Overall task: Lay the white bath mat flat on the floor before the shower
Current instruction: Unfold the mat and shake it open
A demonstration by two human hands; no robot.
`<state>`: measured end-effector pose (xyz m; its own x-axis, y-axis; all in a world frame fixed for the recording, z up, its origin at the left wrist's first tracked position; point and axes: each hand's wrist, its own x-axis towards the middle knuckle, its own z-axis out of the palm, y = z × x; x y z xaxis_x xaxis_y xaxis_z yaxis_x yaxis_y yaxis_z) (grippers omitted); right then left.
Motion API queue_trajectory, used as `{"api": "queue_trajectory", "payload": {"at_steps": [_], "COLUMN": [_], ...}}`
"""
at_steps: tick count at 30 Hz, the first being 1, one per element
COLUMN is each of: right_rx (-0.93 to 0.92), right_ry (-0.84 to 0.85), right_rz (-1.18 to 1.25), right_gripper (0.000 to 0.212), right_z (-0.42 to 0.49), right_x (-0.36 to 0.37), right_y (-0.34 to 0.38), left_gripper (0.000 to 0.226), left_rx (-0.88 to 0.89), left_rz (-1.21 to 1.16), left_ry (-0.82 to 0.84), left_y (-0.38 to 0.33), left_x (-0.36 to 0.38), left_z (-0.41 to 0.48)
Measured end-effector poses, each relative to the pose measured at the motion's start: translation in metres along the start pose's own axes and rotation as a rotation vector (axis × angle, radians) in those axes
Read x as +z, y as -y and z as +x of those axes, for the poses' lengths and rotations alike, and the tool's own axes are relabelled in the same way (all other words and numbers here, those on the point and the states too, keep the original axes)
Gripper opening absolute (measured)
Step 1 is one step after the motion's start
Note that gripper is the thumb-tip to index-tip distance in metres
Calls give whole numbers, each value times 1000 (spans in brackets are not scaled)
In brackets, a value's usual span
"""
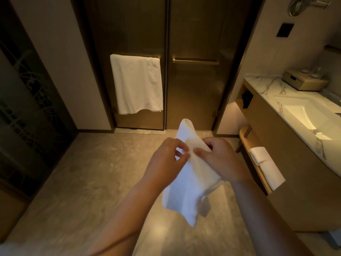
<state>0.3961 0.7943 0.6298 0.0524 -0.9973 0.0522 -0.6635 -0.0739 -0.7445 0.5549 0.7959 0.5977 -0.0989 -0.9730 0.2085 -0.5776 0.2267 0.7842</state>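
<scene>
The white bath mat (186, 189) is still folded and hangs in the air above the floor, held between both hands at chest height. My left hand (166, 156) pinches its upper left edge with thumb and fingers. My right hand (221, 157) grips the upper right side, thumb on top of the cloth. A folded corner sticks up above the hands, and the lower part droops toward me. The shower's bronze glass doors (193, 89) stand straight ahead, shut, beyond a stretch of beige stone floor (103, 163).
A white towel (136, 84) hangs on the left door's bar. A vanity with marble top and sink (304, 115) runs along the right, with folded white towels (265, 165) on its lower shelf and a box (304, 82) on the counter. A dark patterned panel (27, 108) fills the left wall.
</scene>
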Motion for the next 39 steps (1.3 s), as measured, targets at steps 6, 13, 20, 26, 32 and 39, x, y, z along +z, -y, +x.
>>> {"api": "queue_trajectory", "payload": {"at_steps": [6,13,20,26,32,39], "right_rx": [52,57,116,119,-47,-114], "right_ry": [-68,-135,-120,-65,109,273], "right_rz": [139,208,362,491,519,494], "right_gripper": [17,23,22,41,40,28], "right_z": [2,3,4,1,5,10], "right_x": [5,22,35,44,47,53], "right_y": [6,13,19,35,39,32], "left_gripper": [20,31,56,74,70,28], "left_rx": [34,19,-46,-15,10,24], "left_rz": [-88,-190,-309,-334,-350,-416], "left_ry": [-5,15,-5,-19,-71,-86], "left_y": [-1,5,16,25,29,30], "left_x": [2,-4,-12,-23,-31,-38], "left_z": [-11,-14,-19,-22,-17,-7]}}
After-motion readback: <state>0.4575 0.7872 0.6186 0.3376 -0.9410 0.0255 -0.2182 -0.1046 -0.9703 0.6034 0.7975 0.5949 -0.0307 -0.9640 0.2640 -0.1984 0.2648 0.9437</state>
